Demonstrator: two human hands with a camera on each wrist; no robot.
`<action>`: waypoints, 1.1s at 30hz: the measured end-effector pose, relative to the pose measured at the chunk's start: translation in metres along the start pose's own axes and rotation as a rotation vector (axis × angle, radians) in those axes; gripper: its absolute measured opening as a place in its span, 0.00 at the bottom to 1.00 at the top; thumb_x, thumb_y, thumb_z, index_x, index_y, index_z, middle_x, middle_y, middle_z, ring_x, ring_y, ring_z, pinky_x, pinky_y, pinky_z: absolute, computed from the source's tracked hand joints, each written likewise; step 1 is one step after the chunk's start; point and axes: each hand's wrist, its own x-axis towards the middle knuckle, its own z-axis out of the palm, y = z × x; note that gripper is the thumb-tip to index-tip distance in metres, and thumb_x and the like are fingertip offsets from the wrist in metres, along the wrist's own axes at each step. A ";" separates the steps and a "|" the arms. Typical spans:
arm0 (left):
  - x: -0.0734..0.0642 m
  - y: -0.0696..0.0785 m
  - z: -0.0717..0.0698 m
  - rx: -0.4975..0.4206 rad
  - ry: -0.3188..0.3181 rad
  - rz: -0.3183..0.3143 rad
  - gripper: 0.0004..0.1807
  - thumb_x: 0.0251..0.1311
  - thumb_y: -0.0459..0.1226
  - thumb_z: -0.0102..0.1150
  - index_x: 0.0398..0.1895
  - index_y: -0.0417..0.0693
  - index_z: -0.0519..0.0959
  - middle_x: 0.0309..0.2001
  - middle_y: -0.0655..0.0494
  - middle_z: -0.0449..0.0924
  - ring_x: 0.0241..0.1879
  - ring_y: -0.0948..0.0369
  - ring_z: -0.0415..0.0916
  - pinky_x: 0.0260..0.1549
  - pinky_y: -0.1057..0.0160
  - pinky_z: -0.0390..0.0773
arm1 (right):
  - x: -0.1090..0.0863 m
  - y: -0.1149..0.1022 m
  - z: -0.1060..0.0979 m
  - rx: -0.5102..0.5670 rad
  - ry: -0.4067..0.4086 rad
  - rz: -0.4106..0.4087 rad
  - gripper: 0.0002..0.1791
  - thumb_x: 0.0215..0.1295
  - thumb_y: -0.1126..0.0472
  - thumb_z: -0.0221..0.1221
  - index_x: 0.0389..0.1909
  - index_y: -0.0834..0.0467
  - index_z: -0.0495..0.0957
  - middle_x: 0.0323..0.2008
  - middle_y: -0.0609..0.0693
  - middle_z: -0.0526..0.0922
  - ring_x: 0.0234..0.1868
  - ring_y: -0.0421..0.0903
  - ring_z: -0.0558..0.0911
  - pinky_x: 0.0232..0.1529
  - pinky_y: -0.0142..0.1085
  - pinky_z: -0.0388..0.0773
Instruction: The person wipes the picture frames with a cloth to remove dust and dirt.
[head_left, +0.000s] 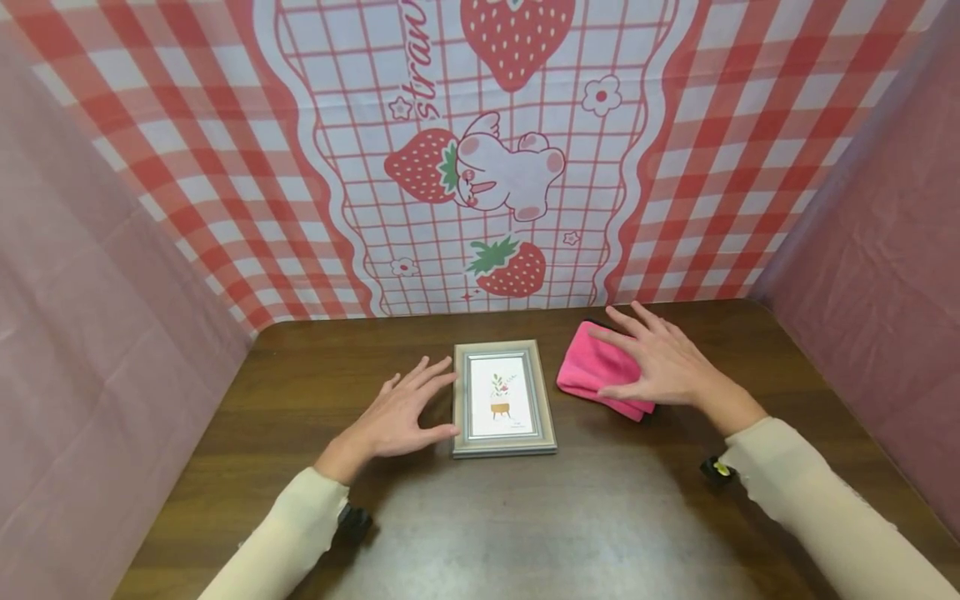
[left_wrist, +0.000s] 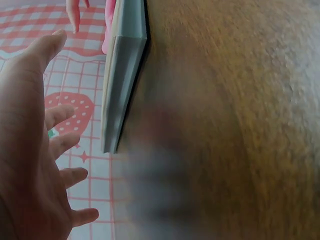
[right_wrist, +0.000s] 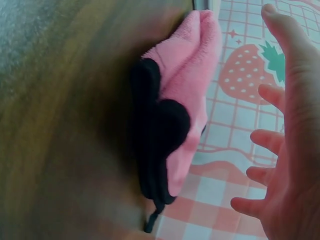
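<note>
A picture frame (head_left: 501, 398) with a silver-beige border lies face up on the table, showing a potted plant print. My left hand (head_left: 405, 412) hovers at its left side, fingers spread and holding nothing. In the left wrist view the frame's side edge (left_wrist: 120, 85) stands beyond the thumb. To the right of the frame lies a folded pink cloth (head_left: 600, 371) with black trim. Over it my right hand (head_left: 663, 358) is held with spread fingers, partly covering it. The right wrist view shows the cloth (right_wrist: 187, 85) apart from the fingers, its black edging and a small loop visible.
The brown wooden table (head_left: 495, 525) runs back to a red-and-white checked cloth backdrop (head_left: 480, 167) printed with strawberries. Pinkish curtains (head_left: 97, 333) hang at both sides. Dark wrist-worn devices (head_left: 352, 523) sit under the sleeves.
</note>
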 end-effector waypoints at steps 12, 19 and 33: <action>0.003 -0.006 0.007 -0.061 -0.041 0.002 0.47 0.69 0.64 0.70 0.86 0.59 0.70 0.93 0.56 0.58 0.93 0.38 0.47 0.79 0.14 0.54 | 0.003 0.004 0.022 0.091 -0.095 0.042 0.59 0.60 0.24 0.72 0.89 0.43 0.65 0.92 0.60 0.55 0.91 0.76 0.51 0.75 0.84 0.65; 0.002 -0.010 0.011 -0.106 -0.054 0.001 0.45 0.68 0.62 0.73 0.84 0.60 0.73 0.92 0.58 0.59 0.93 0.38 0.47 0.77 0.11 0.53 | 0.004 0.005 0.029 0.091 -0.152 0.082 0.58 0.61 0.22 0.70 0.89 0.40 0.64 0.92 0.58 0.54 0.90 0.75 0.54 0.69 0.87 0.69; 0.002 -0.010 0.014 -0.117 -0.073 -0.009 0.44 0.67 0.63 0.74 0.84 0.63 0.74 0.93 0.61 0.58 0.93 0.36 0.47 0.79 0.12 0.49 | 0.009 0.007 0.035 0.013 -0.171 0.024 0.50 0.63 0.43 0.75 0.86 0.43 0.70 0.87 0.64 0.64 0.80 0.74 0.68 0.74 0.78 0.72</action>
